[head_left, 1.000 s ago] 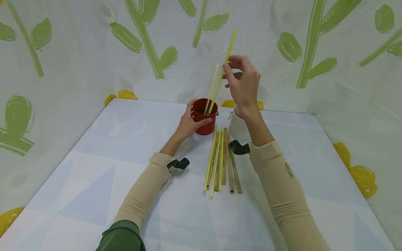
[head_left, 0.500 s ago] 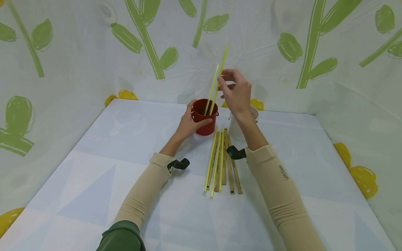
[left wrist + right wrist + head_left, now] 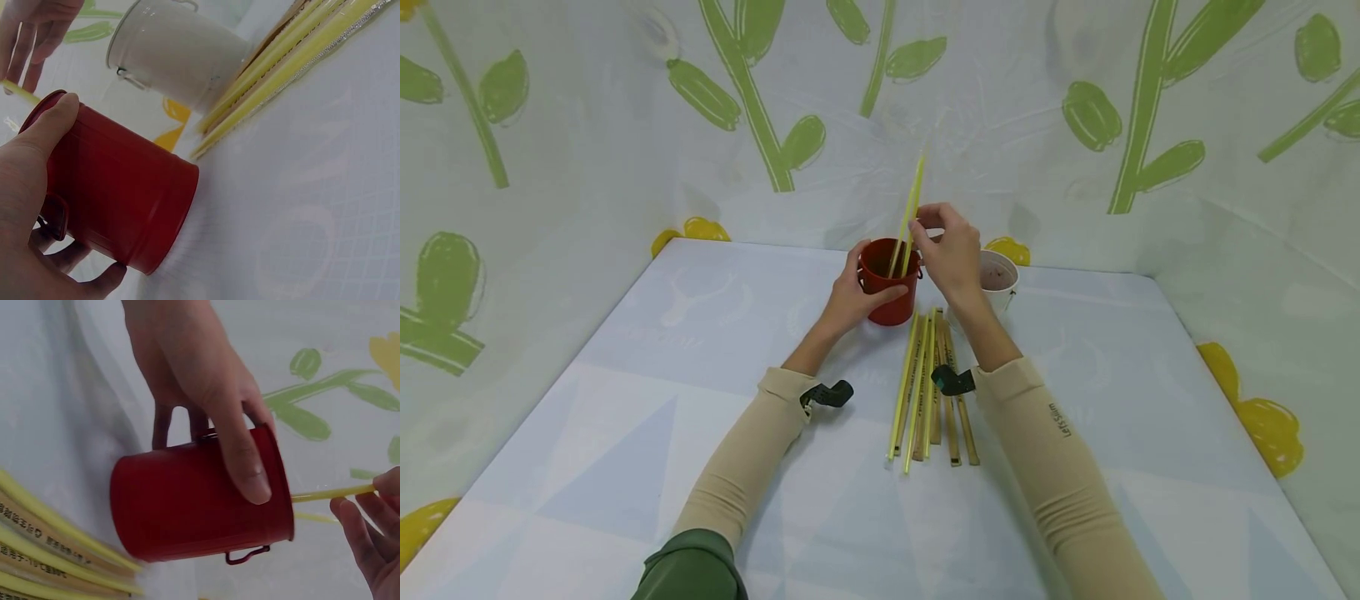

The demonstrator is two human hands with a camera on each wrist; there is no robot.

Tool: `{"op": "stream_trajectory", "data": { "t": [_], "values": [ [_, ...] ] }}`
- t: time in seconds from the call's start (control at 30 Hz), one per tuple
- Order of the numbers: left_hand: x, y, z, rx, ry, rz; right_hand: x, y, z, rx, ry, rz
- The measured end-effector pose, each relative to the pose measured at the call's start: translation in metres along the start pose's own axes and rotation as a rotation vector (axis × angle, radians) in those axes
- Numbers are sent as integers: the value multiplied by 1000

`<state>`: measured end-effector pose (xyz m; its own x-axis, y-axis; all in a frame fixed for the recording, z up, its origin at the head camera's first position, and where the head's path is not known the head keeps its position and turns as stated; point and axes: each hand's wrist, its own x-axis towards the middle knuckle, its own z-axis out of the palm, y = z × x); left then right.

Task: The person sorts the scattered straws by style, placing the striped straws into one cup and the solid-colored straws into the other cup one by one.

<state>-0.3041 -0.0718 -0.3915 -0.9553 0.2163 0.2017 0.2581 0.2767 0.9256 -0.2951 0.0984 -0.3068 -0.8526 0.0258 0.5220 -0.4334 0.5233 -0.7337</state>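
My left hand (image 3: 847, 300) grips a small red metal bucket (image 3: 891, 310) around its side, fingers behind and thumb across the front. The bucket stands upright at the back of the table. A yellow straw (image 3: 334, 492) is pinched between the thumb and fingertips of my right hand (image 3: 953, 254), above the bucket's right rim. Its lower end is inside the bucket. Another yellow straw (image 3: 312, 517) leans in the same bucket, apart from my fingers. In the left wrist view the held straw is mostly hidden by the rim.
A white bucket (image 3: 1004, 302) stands right of the red one, partly behind my right wrist. In front lie several yellow straws in clear wrappers (image 3: 898, 404) and several printed brown paper-wrapped sticks (image 3: 965, 421). A leaf-patterned curtain (image 3: 1000, 50) hangs behind the table.
My right hand has moved down and left, lowering the pinched yellow straw deeper into the red bucket. More of the white bucket shows. The left hand has stayed put.
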Motion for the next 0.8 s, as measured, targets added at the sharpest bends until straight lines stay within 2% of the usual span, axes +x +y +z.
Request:
{"op": "stream_trajectory", "data": {
  "t": [0.13, 0.33, 0.5, 0.73, 0.8],
  "values": [
    [-11, 18, -3, 11, -13, -5, -2, 4, 4, -27, -10, 18],
    [-16, 25, -4, 27, -8, -9, -2, 8, 9, -31, -11, 30],
    [-12, 20, -3, 16, -7, -3, -4, 13, 12, 8, -28, 49],
    [6, -14, 2, 19, 19, 27, -9, 19, 12, 31, -36, 73],
    [7, -17, 2, 23, 25, 34, -9, 20, 12, 35, -39, 73]
  ]
}}
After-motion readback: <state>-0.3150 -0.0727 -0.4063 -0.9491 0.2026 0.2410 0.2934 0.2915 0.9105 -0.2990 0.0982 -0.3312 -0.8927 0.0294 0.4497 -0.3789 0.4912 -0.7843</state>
